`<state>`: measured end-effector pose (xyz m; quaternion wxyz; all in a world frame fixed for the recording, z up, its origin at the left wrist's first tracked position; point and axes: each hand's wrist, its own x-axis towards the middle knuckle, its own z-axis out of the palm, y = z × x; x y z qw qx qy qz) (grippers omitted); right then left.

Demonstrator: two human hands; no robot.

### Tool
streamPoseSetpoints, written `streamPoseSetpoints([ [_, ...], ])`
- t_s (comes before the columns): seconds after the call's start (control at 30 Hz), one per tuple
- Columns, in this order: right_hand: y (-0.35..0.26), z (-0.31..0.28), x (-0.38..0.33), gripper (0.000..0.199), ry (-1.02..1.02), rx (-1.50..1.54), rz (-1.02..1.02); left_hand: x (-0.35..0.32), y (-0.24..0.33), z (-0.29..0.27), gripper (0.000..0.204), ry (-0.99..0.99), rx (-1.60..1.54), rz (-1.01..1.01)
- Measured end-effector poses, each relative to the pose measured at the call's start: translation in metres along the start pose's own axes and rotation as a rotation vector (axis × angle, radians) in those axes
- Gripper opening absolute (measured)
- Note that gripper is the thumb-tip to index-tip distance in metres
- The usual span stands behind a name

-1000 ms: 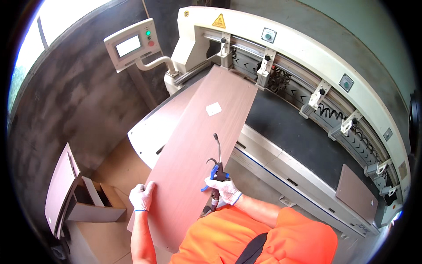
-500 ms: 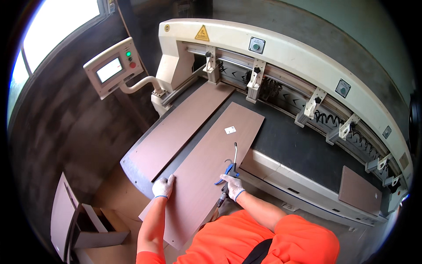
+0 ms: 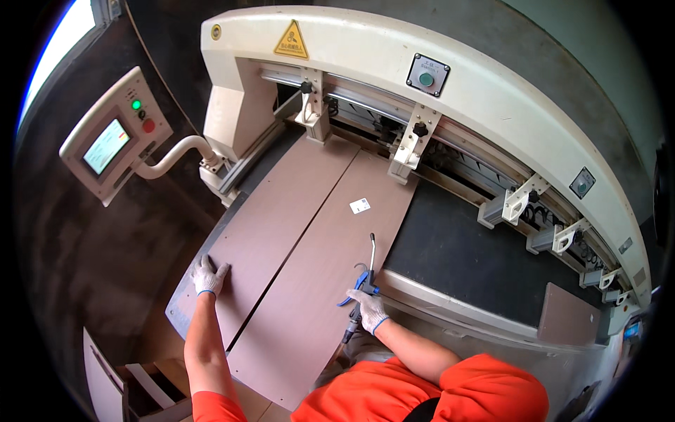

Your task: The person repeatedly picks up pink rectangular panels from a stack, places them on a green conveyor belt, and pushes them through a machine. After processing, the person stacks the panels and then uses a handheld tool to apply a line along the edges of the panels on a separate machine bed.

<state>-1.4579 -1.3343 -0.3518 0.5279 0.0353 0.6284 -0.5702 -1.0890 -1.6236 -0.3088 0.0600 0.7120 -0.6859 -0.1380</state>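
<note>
1. Machine (image 3: 450, 63), cream-coloured and long, arches over the far side of the dark counter (image 3: 464, 253), with a row of clamps under its beam and a control panel (image 3: 112, 141) on a bent arm off to the left.
2. Two brown boards lie flat on the counter, side by side, a thin dark gap between them, their far ends under the clamps. The left board (image 3: 274, 211) is narrower; the right board (image 3: 330, 281) carries a small white label (image 3: 359, 205).
3. Left hand (image 3: 207, 276), gloved in white, rests flat with fingers spread on the near end of the left board, gripping nothing.
4. Right hand (image 3: 368, 309), also gloved, is closed around the blue handle of an air blow gun (image 3: 365, 271), whose thin metal nozzle points away along the right board's edge.
5. Judging by this, the boards are being seated against the machine; the next move probably calls for a steady push from the flat palm, keeping both edges parallel.
6. A smaller brown offcut (image 3: 568, 316) sits well apart at the right.
</note>
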Motion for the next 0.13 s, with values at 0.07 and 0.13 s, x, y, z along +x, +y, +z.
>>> streamPoseSetpoints([
  [0.07, -0.005, 0.007, 0.004, 0.022, 0.002, -0.016, -0.067, 0.006, 0.004, 0.008, 0.089, 0.028, -0.001, -0.061],
  [0.13, -0.009, 0.008, 0.009, 0.022, -0.002, -0.006, -0.101, 0.010, 0.024, 0.010, 0.090, 0.028, -0.006, -0.068],
])
